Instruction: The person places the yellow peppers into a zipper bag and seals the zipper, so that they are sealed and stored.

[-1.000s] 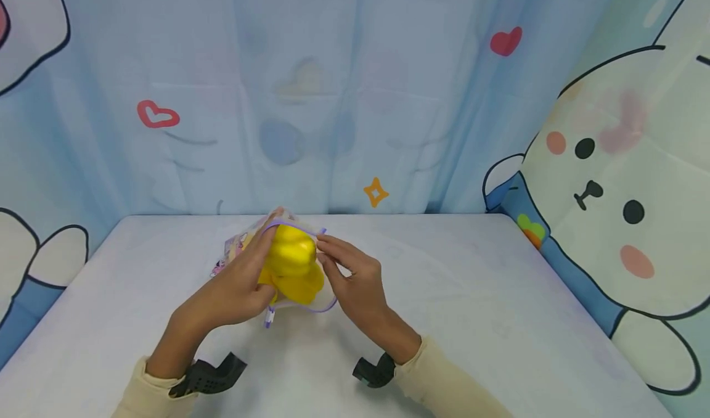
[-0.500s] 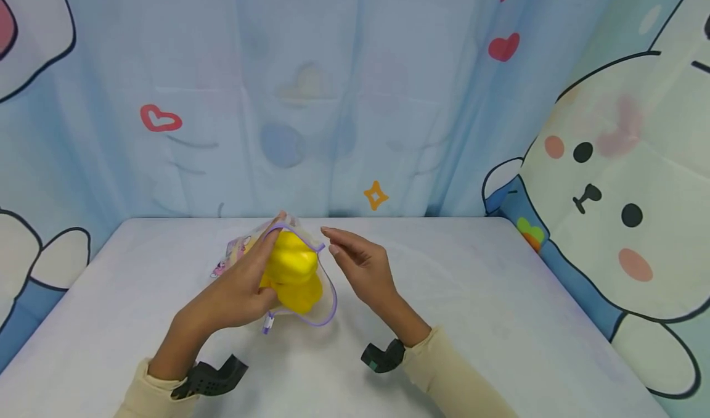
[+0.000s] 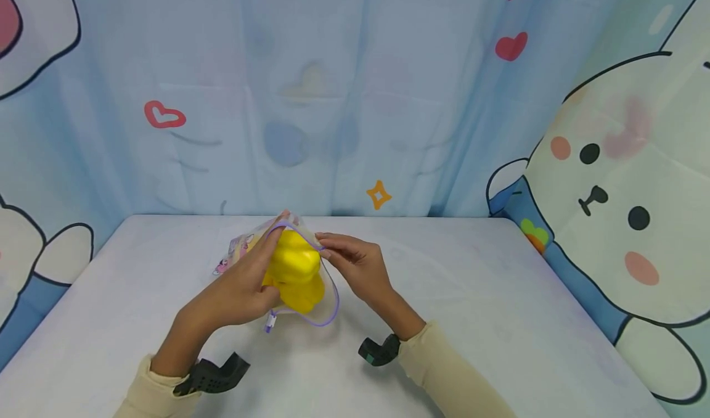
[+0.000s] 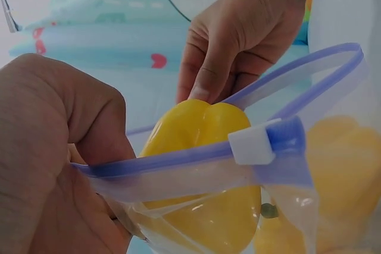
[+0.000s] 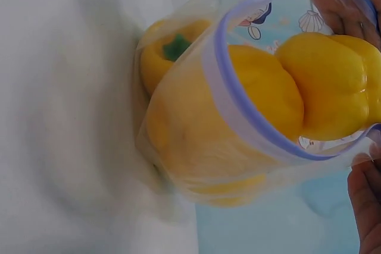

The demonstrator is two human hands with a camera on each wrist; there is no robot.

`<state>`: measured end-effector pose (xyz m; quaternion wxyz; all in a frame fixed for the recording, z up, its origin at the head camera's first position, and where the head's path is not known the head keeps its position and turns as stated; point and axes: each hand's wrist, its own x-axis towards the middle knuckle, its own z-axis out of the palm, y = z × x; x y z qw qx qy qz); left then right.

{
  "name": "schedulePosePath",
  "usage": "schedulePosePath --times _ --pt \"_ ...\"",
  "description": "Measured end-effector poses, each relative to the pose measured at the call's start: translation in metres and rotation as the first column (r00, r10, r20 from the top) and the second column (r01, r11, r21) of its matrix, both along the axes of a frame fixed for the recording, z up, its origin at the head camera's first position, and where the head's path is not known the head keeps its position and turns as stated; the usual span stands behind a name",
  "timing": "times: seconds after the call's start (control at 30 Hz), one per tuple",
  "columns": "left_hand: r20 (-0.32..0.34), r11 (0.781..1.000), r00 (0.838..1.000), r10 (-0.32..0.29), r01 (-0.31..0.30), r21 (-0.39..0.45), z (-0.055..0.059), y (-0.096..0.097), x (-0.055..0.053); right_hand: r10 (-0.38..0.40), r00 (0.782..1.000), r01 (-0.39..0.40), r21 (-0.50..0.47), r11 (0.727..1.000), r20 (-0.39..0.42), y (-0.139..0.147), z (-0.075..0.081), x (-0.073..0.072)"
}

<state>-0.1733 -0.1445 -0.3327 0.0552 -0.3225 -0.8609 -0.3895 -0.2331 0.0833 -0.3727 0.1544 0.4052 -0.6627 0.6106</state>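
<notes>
A clear zip bag with a purple zip rim and printed figures sits on the table, its mouth spread apart. Yellow bell peppers fill it; one is up at the mouth, and a green stem shows through the plastic in the right wrist view. My left hand grips the bag's left side, thumb over the rim. On the far right part of the rim, my right hand pinches the edge between thumb and fingers. A white slider sits at one rim corner.
The bag rests on a white-covered table. A blue curtain with cartoon prints hangs behind the table's far edge. Dark wrist cameras are worn on both wrists.
My right hand let go of the rim and drew back to the right half a second ago, then came back and now pinches the rim. The left hand keeps its grip.
</notes>
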Motion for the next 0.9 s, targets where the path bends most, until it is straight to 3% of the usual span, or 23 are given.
schedulePosePath --times 0.2,0.47,0.9 --pt "0.013 1.000 1.000 0.006 -0.006 -0.014 0.001 0.000 0.001 -0.027 0.998 0.027 -0.016 1.000 -0.051 0.001 0.006 0.001" --pt "-0.041 0.999 0.999 0.013 -0.015 -0.046 0.003 -0.002 0.001 -0.049 0.990 0.043 -0.043 0.998 -0.135 0.013 -0.003 -0.018" --pt "-0.114 1.000 0.993 -0.024 0.023 -0.014 0.002 0.001 0.003 -0.083 0.978 0.053 -0.160 0.986 -0.192 0.027 0.016 -0.013"
